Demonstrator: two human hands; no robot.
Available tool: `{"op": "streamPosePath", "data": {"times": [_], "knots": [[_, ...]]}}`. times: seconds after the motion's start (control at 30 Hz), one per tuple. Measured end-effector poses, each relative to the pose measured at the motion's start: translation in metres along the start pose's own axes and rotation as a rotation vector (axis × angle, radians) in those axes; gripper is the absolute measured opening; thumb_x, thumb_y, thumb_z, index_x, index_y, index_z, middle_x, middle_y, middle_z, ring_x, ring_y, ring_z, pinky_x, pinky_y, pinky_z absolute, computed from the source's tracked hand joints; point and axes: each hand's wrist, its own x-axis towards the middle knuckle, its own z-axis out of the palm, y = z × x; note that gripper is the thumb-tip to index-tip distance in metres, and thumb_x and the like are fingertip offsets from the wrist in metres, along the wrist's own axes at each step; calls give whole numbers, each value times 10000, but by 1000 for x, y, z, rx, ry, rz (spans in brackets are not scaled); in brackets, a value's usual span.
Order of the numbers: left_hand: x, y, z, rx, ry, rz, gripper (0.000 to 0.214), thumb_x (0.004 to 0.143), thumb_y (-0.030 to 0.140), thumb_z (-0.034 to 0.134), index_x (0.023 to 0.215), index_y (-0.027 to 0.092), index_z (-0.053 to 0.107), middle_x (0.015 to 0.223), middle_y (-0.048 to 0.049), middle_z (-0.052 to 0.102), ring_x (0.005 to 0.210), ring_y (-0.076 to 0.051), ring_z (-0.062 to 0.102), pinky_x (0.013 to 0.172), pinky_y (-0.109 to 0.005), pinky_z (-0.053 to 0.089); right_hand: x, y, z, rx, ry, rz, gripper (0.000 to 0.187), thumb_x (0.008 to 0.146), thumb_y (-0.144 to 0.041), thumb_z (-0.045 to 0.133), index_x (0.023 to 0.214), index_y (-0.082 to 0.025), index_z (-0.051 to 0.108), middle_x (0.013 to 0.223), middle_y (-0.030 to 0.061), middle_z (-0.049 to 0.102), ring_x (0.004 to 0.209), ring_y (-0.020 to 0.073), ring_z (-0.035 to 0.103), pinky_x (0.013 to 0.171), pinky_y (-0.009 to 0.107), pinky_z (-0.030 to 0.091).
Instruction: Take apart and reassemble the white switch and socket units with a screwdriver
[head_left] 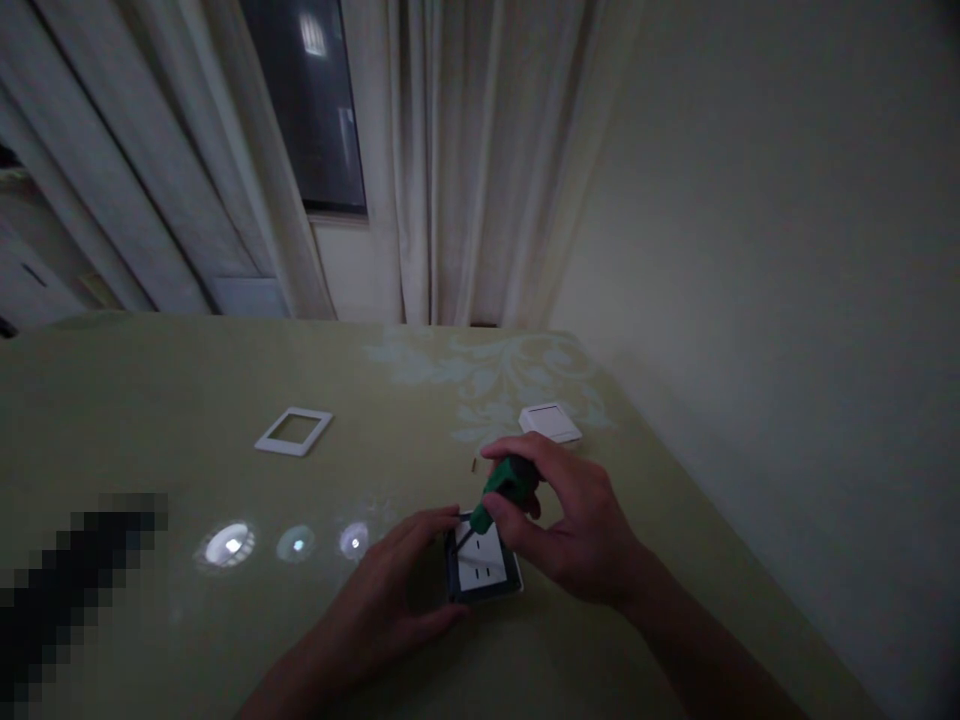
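Observation:
A wall socket (482, 567) with a white face and a dark surround lies on the table in front of me. My left hand (397, 580) grips it from the left side, fingers at its far edge and thumb at its near edge. In my right hand (577, 520) is a screwdriver with a green and black handle (507, 484). Its shaft (466, 540) slants down to the left, and the tip meets the socket's dark left border. Any screw under the tip is too small to make out. My right fingers wrap round the handle's top.
A white square frame (293, 432) lies on the table at left. Behind my right hand sits a white box-like piece (551, 422), with a small screw (473, 465) nearby. The table (180, 390) meets a wall (787, 300) at right; curtains (480, 160) hang behind.

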Motion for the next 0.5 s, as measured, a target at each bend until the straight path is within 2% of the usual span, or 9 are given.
{"op": "streamPosePath", "data": {"times": [0.5], "knots": [[-3, -3, 0, 21, -9, -7, 764, 884, 272, 856, 1533, 418, 481, 1563, -68, 637, 1418, -335, 635, 1181, -548, 528, 0, 1, -4, 7, 7, 16, 287, 993, -257, 725, 1270, -214, 662, 901, -24, 681, 626, 89, 558, 640, 214, 523]]}}
